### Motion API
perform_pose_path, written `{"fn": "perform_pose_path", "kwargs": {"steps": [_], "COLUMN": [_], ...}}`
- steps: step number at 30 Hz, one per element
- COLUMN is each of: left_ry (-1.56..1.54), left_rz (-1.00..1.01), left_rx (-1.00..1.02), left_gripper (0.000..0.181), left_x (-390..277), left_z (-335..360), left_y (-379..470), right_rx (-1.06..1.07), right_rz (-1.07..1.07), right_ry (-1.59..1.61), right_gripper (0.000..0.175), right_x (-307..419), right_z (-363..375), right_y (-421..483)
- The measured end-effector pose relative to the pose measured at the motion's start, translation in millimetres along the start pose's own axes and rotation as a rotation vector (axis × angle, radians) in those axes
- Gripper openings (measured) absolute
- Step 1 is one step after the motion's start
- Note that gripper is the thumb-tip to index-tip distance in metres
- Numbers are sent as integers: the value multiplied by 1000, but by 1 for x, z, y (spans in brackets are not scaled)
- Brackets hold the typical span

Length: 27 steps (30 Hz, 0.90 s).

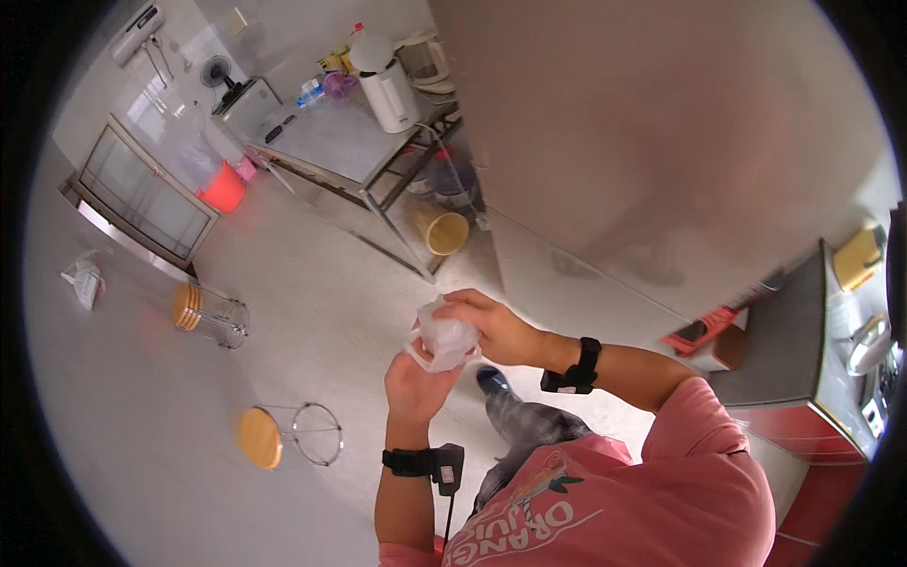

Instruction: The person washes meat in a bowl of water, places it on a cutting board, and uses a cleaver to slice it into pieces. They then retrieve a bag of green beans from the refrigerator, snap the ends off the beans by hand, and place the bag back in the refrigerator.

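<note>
Both hands meet around a bunched white plastic bag [451, 341] in front of my body, above the tiled floor. My left hand [418, 383] cups the bag from below and the side, its fingers partly hidden behind the plastic. My right hand [499, 327] lies against the bag's upper right part, with its fingers curled over it. The handles of the bag hang loose at its lower edge. Whether anything is inside cannot be told. A black strapped device sits on each wrist.
A metal-framed table [333, 135] bears a white electric kettle [390, 96]; a yellow bin [446, 232] is beneath it. Round wooden-topped stools [261, 438] are at left, a red bucket [223, 188] farther back. A kitchen counter [772, 347] is at right, beside a large smooth panel [638, 127].
</note>
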<state>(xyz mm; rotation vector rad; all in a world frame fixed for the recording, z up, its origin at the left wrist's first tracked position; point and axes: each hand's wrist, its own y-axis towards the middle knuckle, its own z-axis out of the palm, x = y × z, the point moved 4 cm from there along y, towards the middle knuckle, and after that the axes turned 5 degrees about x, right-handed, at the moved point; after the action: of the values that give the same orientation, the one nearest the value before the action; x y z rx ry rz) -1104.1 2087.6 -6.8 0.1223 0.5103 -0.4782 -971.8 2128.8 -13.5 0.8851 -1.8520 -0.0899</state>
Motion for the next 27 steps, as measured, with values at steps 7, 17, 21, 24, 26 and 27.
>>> {"fn": "perform_pose_path", "kwargs": {"steps": [7,17,21,24,26,27], "left_ry": [153,983,393,636,822,819], "left_rz": [-109,-39,-532,-522,-404,-444], "left_rx": [-331,292,300,398,511,540], "left_gripper": [34,22,22,24,28,28], "left_x": [-88,-114,-101,-83,-77,-72], "left_z": [-112,-225,-250,-269,-276,-270], "left_y": [73,209,247,266,273,282], "right_rx": [187,85,726,529,507,503], "right_rz": [299,796,1256,1269,1401,1454], "right_ry": [293,-843,-1283,-1551,-1687,-1661], "right_gripper": [65,34,37,32,35,35], "right_x": [-43,-237,-301,-311,-322,-331], "right_z": [31,-8,9,18,20,14], "right_y": [114,134,118,105,103,92]}}
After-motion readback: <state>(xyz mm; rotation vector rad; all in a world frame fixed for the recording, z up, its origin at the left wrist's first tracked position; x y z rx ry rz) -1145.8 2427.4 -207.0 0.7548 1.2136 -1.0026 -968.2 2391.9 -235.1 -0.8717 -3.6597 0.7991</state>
